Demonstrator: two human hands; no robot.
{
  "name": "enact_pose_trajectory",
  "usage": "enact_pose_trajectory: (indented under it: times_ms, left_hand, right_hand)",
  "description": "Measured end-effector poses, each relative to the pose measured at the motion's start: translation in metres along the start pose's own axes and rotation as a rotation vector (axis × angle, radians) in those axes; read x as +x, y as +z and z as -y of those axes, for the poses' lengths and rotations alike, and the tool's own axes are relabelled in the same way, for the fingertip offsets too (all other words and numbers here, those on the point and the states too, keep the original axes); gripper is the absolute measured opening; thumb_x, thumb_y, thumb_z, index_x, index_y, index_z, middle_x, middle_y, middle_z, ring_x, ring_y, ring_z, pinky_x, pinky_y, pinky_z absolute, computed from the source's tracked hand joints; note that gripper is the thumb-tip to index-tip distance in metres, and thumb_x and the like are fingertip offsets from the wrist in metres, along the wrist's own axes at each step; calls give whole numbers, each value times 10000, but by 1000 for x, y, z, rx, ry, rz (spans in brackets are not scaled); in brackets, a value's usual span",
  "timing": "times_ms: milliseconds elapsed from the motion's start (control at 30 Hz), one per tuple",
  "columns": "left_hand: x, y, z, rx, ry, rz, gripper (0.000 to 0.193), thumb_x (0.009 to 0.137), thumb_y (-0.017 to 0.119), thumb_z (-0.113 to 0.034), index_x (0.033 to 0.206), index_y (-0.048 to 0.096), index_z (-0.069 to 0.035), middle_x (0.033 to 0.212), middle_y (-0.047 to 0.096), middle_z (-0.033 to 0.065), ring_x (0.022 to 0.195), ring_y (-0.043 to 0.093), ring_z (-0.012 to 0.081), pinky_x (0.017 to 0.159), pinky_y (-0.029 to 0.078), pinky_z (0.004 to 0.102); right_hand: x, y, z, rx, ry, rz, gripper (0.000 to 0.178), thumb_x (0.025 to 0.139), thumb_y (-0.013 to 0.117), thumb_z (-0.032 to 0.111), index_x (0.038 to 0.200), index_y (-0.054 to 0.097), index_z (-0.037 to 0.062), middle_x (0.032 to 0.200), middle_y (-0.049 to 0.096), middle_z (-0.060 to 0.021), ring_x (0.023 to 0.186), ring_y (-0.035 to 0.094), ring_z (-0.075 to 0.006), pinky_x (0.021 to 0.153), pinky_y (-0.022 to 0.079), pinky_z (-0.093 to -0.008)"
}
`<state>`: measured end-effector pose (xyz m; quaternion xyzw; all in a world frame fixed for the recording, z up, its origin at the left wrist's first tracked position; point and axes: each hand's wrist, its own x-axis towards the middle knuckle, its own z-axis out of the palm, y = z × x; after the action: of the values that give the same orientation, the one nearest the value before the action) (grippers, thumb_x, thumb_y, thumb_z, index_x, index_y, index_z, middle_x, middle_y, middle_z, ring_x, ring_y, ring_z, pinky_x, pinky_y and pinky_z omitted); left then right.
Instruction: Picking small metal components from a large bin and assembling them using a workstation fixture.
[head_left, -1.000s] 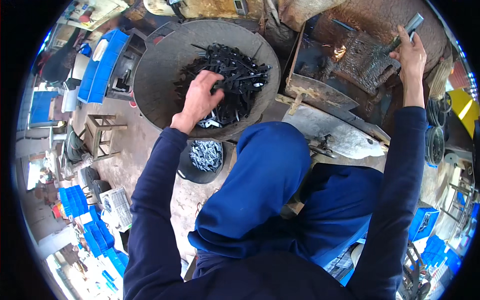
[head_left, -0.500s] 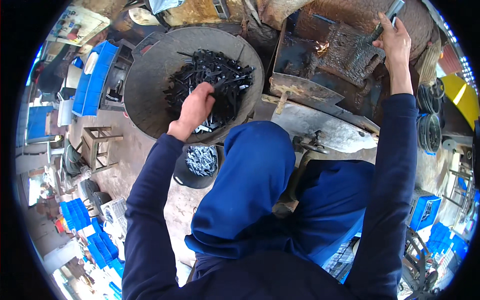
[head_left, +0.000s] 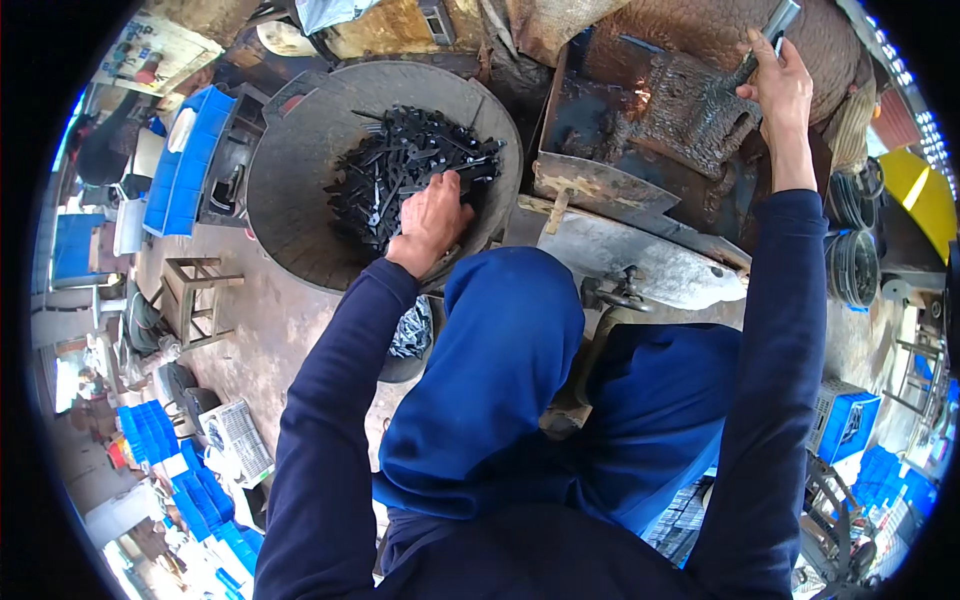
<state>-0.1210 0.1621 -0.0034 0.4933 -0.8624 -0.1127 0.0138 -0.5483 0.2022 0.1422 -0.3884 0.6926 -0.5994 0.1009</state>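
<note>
A wide round grey tub (head_left: pixel 285 190) at the upper left holds a heap of thin black metal pieces (head_left: pixel 400 150). Over the right part of that heap is my left hand (head_left: pixel 432 222), its fingers curled down. What they pinch, if anything, is hidden beneath the hand. At the upper right, my right hand (head_left: pixel 783 100) is closed around a narrow grey metal bar (head_left: pixel 783 17) whose end sticks out above the fingers. Below the bar is a wet, mud-coated metal trough (head_left: pixel 620 190) with a brown, sludge-covered block (head_left: pixel 695 110) inside.
Partly behind my left forearm stands a small bucket of shiny metal pieces (head_left: pixel 411 330). Blue bins (head_left: pixel 185 165) flank the tub's left side, near a wooden stool (head_left: pixel 195 300). A metal fitting (head_left: pixel 620 293) sits between my knees and the trough. Wire coils (head_left: pixel 855 265) lie at the right.
My left hand has moved to the right over the black pieces, its forearm now covering more of the small bucket. My right hand keeps its hold on the bar, shifted only slightly.
</note>
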Motion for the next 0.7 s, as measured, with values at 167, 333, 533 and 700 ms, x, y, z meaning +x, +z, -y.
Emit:
enact_pose_trajectory:
  times_ms: [167,333,533,700]
  left_hand:
    - [-2,-1,3,-26,-17,48,328,843,695,-254,1012,563,-5,913,669,223,933,651,447,786,526,520]
    - [-11,-8,20,-391,-224,66,210,886,630,-249,898,594,-43,741,627,101,687,635,282,614,499,394]
    - [-33,-70,14,-1357,-425,123,94,922,532,-155,901,562,-68,649,481,-19,457,381,89,411,270,245]
    - [-12,-135,-32,-1666,-267,123,192,946,536,-154,1070,598,-23,607,382,-46,446,329,60,400,232,231]
  right_hand:
    - [2,-2,-3,-49,31,32,354,951,655,319,1158,645,32,966,726,-45,550,482,-30,498,528,-225]
    - [2,1,-5,17,-34,20,345,950,655,318,1130,653,24,942,732,-49,522,502,-44,474,510,-231]
    - [-4,6,17,-27,29,-3,314,957,623,241,1189,607,29,870,678,-126,616,643,-184,419,510,-302]
    - [-3,-2,-17,583,-338,179,275,957,624,231,1074,598,-17,811,661,-106,544,600,-173,399,494,-305]
